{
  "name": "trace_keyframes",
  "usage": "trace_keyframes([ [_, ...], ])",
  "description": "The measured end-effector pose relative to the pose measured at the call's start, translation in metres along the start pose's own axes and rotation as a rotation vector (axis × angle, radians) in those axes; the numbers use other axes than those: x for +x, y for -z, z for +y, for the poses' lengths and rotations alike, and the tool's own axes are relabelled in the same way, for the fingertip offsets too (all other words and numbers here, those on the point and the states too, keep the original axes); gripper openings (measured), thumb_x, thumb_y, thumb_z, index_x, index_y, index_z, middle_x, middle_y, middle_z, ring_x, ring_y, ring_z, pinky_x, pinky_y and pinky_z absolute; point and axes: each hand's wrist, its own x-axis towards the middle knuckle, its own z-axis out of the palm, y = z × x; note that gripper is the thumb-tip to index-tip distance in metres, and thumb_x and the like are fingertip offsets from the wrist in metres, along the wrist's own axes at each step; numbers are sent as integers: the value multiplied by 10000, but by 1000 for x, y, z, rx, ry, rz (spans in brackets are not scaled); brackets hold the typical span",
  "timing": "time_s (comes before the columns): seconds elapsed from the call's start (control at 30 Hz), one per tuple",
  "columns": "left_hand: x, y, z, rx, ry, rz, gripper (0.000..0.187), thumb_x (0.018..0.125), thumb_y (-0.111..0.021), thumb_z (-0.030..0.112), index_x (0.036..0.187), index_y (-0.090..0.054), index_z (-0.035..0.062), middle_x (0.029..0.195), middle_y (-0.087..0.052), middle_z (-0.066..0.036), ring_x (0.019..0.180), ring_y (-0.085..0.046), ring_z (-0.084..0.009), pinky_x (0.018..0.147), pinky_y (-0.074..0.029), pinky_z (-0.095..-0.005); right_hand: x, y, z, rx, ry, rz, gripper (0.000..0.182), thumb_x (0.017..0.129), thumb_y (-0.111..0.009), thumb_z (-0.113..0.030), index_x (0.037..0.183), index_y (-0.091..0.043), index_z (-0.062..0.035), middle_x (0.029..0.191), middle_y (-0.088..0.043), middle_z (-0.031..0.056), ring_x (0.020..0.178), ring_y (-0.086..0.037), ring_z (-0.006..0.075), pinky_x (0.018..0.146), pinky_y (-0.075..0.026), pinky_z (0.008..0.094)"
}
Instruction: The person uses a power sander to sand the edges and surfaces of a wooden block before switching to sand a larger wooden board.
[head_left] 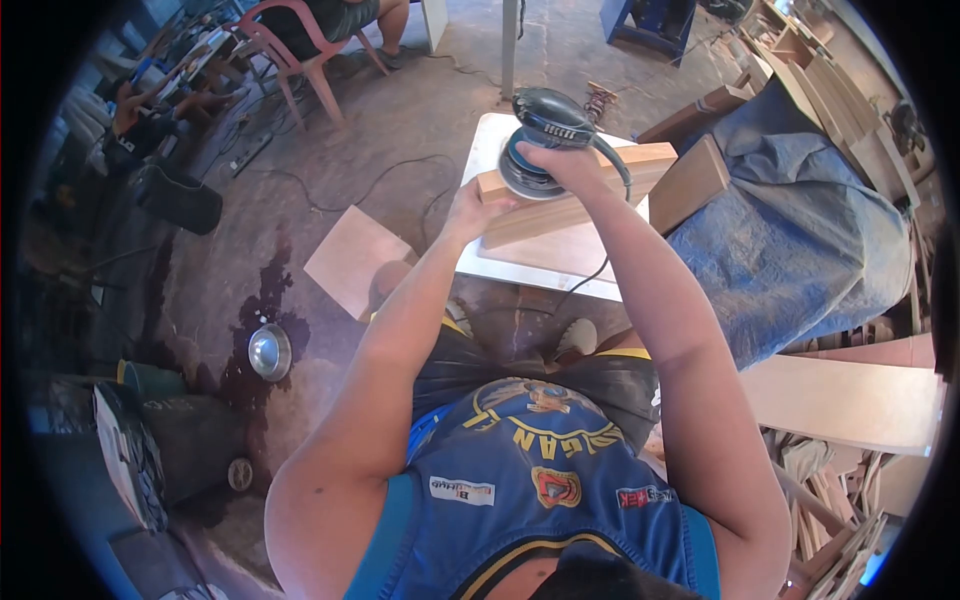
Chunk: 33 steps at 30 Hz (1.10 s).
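A dark electric sander [550,115] with a blue collar and round pad rests on the upper edge of a wooden block [560,216]. My right hand [568,168] is closed round the sander's body. At the block's left end, my left hand [476,213] grips the wood just beside the pad. The block stands on a small white table [484,264], where a flat wooden board [560,250] also lies. From the sander a black cord [627,178] curves down on the right. The pad's contact face is hidden.
A blue tarp [790,220] covers a pile at right, beside stacked planks [830,400]. A square wooden panel [355,258] and a metal bowl [269,352] are at left. Cables [350,200] cross the floor. Farther back, a person sits on a pink chair [305,60].
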Motion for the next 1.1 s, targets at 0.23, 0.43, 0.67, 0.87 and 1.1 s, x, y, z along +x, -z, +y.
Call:
trace_keyframes([
  [0.23, 4, 4, -1, 101, -35, -38, 617, 762, -911, 274, 1254, -653, 5, 1202, -732, -122, 1127, -690, -224, 982, -526, -362, -6, -34, -20, 72, -74, -85, 521, 789, -848, -400, 1166, -723, -63, 1112, -753, 98, 1021, -712, 184, 904, -550, 340],
  [0.43, -5, 0, 18, 76, -72, -26, 798, 759, -922, 299, 1407, -532, 45, 1369, -637, -112, 1263, -618, -215, 1066, -503, -373, -12, -48, -21, 101, -69, -86, 545, 791, -829, -452, 1179, -727, -83, 1127, -754, 107, 1043, -714, 200, 931, -538, 344],
  [0.67, 0, 1, 6, 57, -63, 14, 709, 759, -924, 260, 1341, -587, 35, 1292, -682, -88, 1205, -643, -199, 1034, -509, -361, -5, -46, -16, 7, -59, -42, 536, 794, -812, -471, 1168, -732, -97, 1120, -759, 113, 1037, -718, 208, 920, -539, 347],
  [0.87, 1, 4, -2, 22, -36, -22, 602, 802, -881, 253, 1286, -630, -5, 1175, -742, -125, 1106, -694, -200, 980, -522, -347, -7, -23, -18, -17, -64, 10, 520, 794, -799, -477, 1143, -728, -98, 1094, -762, 101, 1024, -722, 220, 898, -542, 364],
  [1.1, -6, 0, 12, 8, 19, 26, 563, 791, -892, 171, 1260, -638, -10, 1178, -735, -136, 1090, -688, -181, 963, -531, -335, -6, 20, -11, -83, -78, 97, 683, 761, -846, -505, 1239, -704, -39, 1199, -734, 141, 1111, -698, 233, 984, -517, 346],
])
